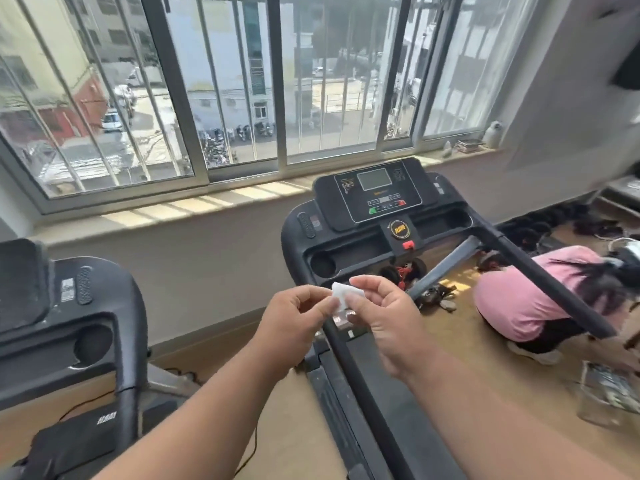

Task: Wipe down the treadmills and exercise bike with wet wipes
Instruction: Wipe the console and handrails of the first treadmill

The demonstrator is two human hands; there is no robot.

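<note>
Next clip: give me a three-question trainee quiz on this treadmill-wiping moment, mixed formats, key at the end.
1. True or false: the wet wipe is already pressed against the treadmill console.
2. Which holds the wipe? A) left hand only B) right hand only C) both hands
3. Fill in: the person in pink is crouched on the ____ side of the treadmill ahead.

Key: 1 false, it is pinched in the air in front of the console; 2 C; 3 right.

- The left hand [294, 320] and right hand [384, 317] are pinching a folded white wet wipe [343, 295] between them.
- They are hovering above the treadmill [377, 209] handrail [349, 362].
</note>
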